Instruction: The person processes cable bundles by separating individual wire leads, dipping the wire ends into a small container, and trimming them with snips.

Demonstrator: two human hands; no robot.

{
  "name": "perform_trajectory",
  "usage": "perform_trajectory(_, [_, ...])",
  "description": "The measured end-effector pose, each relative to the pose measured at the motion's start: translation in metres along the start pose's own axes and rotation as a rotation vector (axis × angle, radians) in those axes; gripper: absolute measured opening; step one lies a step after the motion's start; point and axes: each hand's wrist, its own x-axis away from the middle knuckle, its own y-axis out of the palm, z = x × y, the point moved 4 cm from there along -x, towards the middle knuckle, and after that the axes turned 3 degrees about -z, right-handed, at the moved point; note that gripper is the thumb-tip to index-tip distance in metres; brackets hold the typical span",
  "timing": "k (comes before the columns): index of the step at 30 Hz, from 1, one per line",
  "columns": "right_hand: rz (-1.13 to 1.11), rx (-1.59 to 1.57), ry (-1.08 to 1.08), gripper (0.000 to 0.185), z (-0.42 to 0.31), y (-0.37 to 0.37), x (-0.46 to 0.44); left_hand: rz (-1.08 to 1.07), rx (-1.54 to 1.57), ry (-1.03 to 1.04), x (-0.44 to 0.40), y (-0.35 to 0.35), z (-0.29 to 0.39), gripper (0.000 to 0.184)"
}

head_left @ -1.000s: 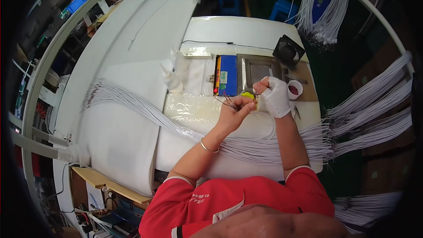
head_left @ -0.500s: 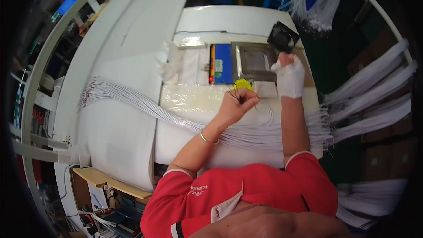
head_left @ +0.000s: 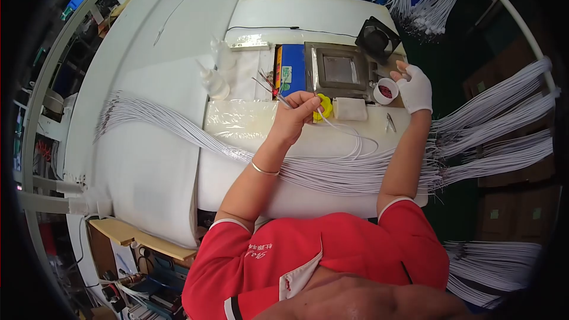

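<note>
My left hand (head_left: 294, 118) pinches several thin cables, whose dark and red wire ends fan out above it, left of a yellow flower-shaped item (head_left: 323, 106). A white glove with bare fingertips covers my right hand (head_left: 413, 88), beside a small white cup (head_left: 385, 91) of dark red bits. Its thumb and fingers are bent close together over the cup's right side; whether they hold anything is too small to tell. Below both hands a long bundle of white cables (head_left: 338, 175) crosses the table. Small tweezers or snips (head_left: 390, 122) lie under the cup.
A grey metal device (head_left: 341, 70), a blue box (head_left: 293, 70) and a black fan (head_left: 377, 38) stand behind my hands. Clear bottles (head_left: 213, 83) are at the left. More white cables hang from a rail (head_left: 521, 12) at the right.
My right hand has parted from my left, moved up toward the fan, then come to the right of the cup. My left hand still holds cables and has moved left and up in view.
</note>
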Motion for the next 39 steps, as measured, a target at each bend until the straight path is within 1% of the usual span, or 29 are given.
perform_trajectory(1, [0.062,-0.064,-0.038,0.022,-0.016,-0.005,0.004,-0.005,0.012,-0.007,0.000,0.001,0.000,0.009])
perform_trajectory(2, [0.068,-0.065,-0.047,0.022,-0.028,-0.006,0.008,-0.011,0.023,-0.008,-0.001,0.001,0.000,0.009])
perform_trajectory(3, [0.024,-0.158,-0.109,0.021,-0.044,-0.003,0.011,-0.014,0.018,0.010,-0.002,0.001,0.001,0.009])
perform_trajectory(4, [-0.023,-0.255,-0.180,0.022,-0.061,0.002,0.013,-0.026,0.058,-0.017,-0.001,0.001,0.000,0.010])
perform_trajectory(6, [-0.135,-0.278,-0.392,0.026,-0.103,0.016,0.024,-0.036,0.155,-0.069,-0.001,0.000,-0.001,0.012])
perform_trajectory(8, [-0.145,-0.119,-0.819,0.022,-0.140,0.029,0.036,-0.079,0.317,-0.136,0.001,-0.001,-0.003,0.013])
perform_trajectory(9, [-0.185,-0.082,-0.897,0.024,-0.150,0.037,0.044,-0.126,0.419,-0.169,0.001,0.000,-0.003,0.013])
perform_trajectory(10, [-0.225,-0.041,-0.974,0.025,-0.159,0.045,0.053,-0.173,0.457,-0.186,0.000,0.000,-0.004,0.013])
perform_trajectory(11, [-0.222,-0.059,-1.008,0.025,-0.165,0.048,0.059,-0.220,0.499,-0.207,0.000,0.000,-0.006,0.014])
perform_trajectory(12, [-0.206,-0.043,-1.066,0.024,-0.169,0.050,0.065,-0.208,0.489,-0.176,-0.001,-0.002,-0.005,0.014])
perform_trajectory(14, [-0.197,-0.039,-1.145,0.024,-0.175,0.055,0.072,-0.281,0.597,-0.241,-0.001,0.000,-0.008,0.015])
perform_trajectory(15, [-0.165,-0.073,-1.135,0.023,-0.175,0.057,0.073,-0.320,0.654,-0.276,-0.001,0.002,-0.010,0.016])
perform_trajectory(17, [-0.103,-0.142,-1.105,0.022,-0.173,0.059,0.073,-0.286,0.652,-0.262,-0.001,0.006,-0.011,0.016])
perform_trajectory(18, [-0.114,-0.157,-1.127,0.022,-0.171,0.058,0.074,-0.254,0.656,-0.262,-0.001,0.008,-0.012,0.017])
perform_trajectory(20, [-0.128,-0.245,-1.046,0.016,-0.166,0.063,0.069,-0.205,0.621,-0.235,0.004,0.008,-0.002,0.018])
perform_trajectory(22, [-0.193,-0.482,-0.731,0.012,-0.142,0.065,0.063,-0.174,0.577,-0.187,0.002,0.005,-0.001,0.018])
perform_trajectory(23, [-0.115,-0.497,-0.646,0.009,-0.128,0.064,0.055,-0.181,0.537,-0.222,-0.002,0.000,-0.010,0.019])
perform_trajectory(24, [-0.032,-0.505,-0.554,0.010,-0.115,0.062,0.046,-0.196,0.497,-0.265,-0.004,-0.004,-0.015,0.019])
perform_trajectory(25, [0.034,-0.606,-0.426,0.012,-0.106,0.059,0.037,-0.191,0.488,-0.254,-0.003,-0.006,-0.013,0.019])
perform_trajectory(26, [0.101,-0.702,-0.292,0.015,-0.097,0.055,0.029,-0.232,0.506,-0.262,-0.002,-0.005,-0.012,0.020])
perform_trajectory(27, [0.105,-0.708,-0.296,0.015,-0.095,0.049,0.023,-0.274,0.523,-0.274,-0.001,-0.003,-0.011,0.022])
perform_trajectory(29, [0.261,-0.882,-0.052,0.020,-0.076,0.034,0.010,-0.320,0.536,-0.289,0.000,-0.004,-0.007,0.023])
perform_trajectory(30, [0.264,-0.885,-0.053,0.020,-0.059,0.029,-0.001,-0.345,0.581,-0.299,0.001,-0.004,-0.006,0.025])
perform_trajectory(32, [0.392,-1.012,-0.088,0.025,-0.013,0.014,-0.021,-0.397,0.674,-0.320,0.003,-0.005,-0.003,0.030])
perform_trajectory(33, [0.394,-1.014,-0.088,0.025,0.002,0.010,-0.024,-0.397,0.671,-0.321,0.003,-0.006,-0.002,0.030])
perform_trajectory(36, [0.036,-1.838,-0.112,0.026,0.026,0.012,-0.028,-0.426,0.690,-0.295,0.003,-0.005,0.001,0.036])
perform_trajectory(37, [0.038,-1.839,-0.114,0.026,0.022,0.017,-0.025,-0.427,0.687,-0.296,0.002,-0.004,0.001,0.036])
perform_trajectory(39, [-0.005,-1.855,0.158,0.025,0.011,0.048,-0.008,-0.332,0.676,-0.235,0.001,-0.002,0.000,0.037])
